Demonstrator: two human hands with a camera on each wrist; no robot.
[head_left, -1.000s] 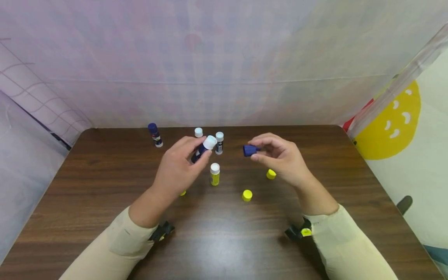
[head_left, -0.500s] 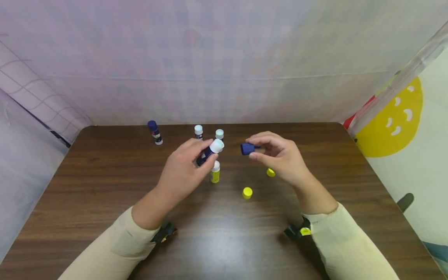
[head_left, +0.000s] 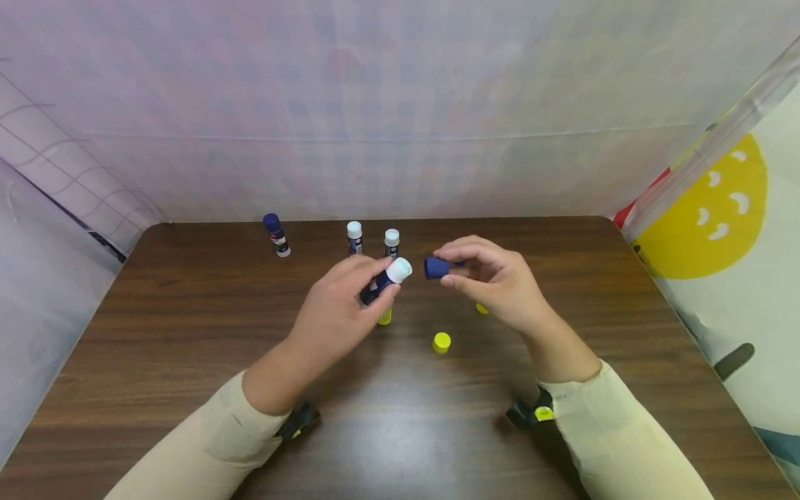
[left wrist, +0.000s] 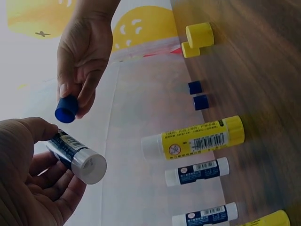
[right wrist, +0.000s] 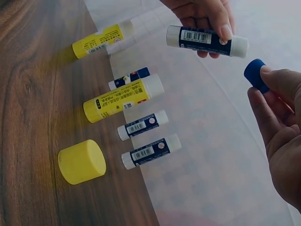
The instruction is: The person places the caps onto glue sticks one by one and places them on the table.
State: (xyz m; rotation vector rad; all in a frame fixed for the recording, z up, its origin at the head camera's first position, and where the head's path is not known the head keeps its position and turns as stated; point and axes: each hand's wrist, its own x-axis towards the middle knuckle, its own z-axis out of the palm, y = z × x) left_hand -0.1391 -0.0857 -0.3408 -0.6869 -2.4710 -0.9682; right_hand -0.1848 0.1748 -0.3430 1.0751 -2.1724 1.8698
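Note:
My left hand [head_left: 337, 305] grips a navy-labelled glue stick [head_left: 377, 285], tilted with its bare white end towards the right hand. Between thumb and fingers, my right hand [head_left: 503, 285] pinches a blue cap [head_left: 437, 268], its hollow mouth facing that white end. A small gap separates cap and stick in the head and right wrist views. Both are held above the brown table [head_left: 187, 333]. Beyond the left hand stand two more uncapped navy glue sticks [head_left: 355, 238]. A yellow glue stick [head_left: 385, 317] is mostly hidden behind the left fingers.
One navy glue stick [head_left: 276, 235] stands with its blue cap on at the back left. Yellow caps [head_left: 441, 342] lie near the right hand. Two small blue caps [left wrist: 201, 102] sit on the table in the left wrist view. A second yellow glue stick [right wrist: 101, 40] appears in the right wrist view.
My left hand has moved right and slightly down with the glue stick, now covering most of the yellow stick. The right hand has shifted slightly left with the blue cap, narrowing the gap.

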